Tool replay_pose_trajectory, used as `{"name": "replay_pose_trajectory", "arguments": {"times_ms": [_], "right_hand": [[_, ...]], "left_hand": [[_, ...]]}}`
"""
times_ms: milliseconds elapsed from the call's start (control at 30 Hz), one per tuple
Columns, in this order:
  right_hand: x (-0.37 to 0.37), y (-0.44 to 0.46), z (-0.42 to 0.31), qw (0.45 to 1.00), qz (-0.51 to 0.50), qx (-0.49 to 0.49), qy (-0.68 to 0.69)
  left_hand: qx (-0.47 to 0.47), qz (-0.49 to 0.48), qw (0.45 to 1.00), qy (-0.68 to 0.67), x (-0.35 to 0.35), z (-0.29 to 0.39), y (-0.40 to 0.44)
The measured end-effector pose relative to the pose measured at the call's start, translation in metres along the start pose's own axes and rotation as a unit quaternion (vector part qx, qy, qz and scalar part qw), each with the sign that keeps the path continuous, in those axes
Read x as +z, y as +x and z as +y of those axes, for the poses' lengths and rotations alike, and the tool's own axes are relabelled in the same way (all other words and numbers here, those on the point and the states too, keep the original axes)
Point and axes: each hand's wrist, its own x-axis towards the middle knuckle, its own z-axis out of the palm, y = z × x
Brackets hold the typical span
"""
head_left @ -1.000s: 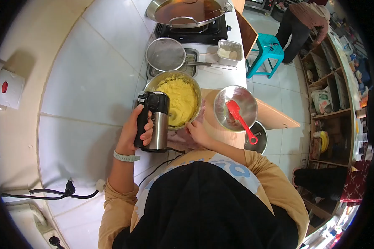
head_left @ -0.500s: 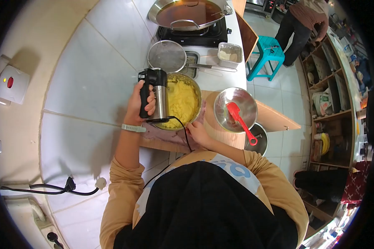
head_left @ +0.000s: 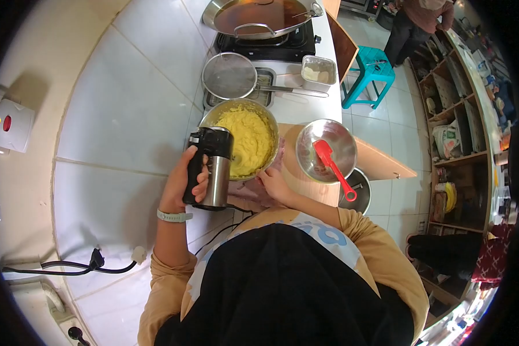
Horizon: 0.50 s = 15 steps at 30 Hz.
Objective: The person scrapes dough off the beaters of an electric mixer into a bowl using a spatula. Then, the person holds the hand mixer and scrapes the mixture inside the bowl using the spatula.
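My left hand [head_left: 185, 180] is wrapped around the black handle of a hand mixer [head_left: 218, 173] with a steel body. The mixer is over the near left edge of a metal bowl [head_left: 212, 116]; its beaters are hidden beneath it. Thick yellow batter [head_left: 249, 135] fills the bowl and smears its inner wall. At the bowl's near right rim, the fingers of my right hand [head_left: 275, 185] grip the edge. A pinkish cloth [head_left: 254, 193] lies under the bowl.
Right of the batter bowl, a steel bowl [head_left: 347, 135] holds a red spatula [head_left: 324, 153]. Beyond are a strainer [head_left: 229, 75], a square metal container [head_left: 319, 62] and a pan of brown liquid [head_left: 259, 17] on a stove. A turquoise stool [head_left: 375, 63] and another person [head_left: 424, 20] are farther off.
My left hand has drawn the mixer toward me and slightly left, showing more of the batter. My right hand stays at the rim. The other person has shifted farther away.
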Motion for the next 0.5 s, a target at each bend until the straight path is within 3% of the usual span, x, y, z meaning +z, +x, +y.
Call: {"name": "replay_pose_trajectory", "arguments": {"times_ms": [133, 300, 400, 500], "right_hand": [[0.000, 0.002, 0.001, 1.000, -0.005, -0.007, -0.002], [0.003, 0.005, 0.005, 1.000, 0.003, -0.011, 0.013], [0.005, 0.012, 0.016, 0.999, 0.017, -0.038, 0.005], [0.001, 0.008, 0.011, 0.999, -0.005, -0.018, 0.028]], "left_hand": [[0.074, 0.045, 0.996, 0.014, -0.012, 0.004, 0.019], [0.138, -0.011, 0.989, -0.060, -0.019, 0.012, 0.063], [0.099, -0.078, 0.981, -0.149, -0.025, 0.015, 0.078], [0.055, -0.005, 0.992, -0.115, -0.013, 0.009, 0.054]]}}
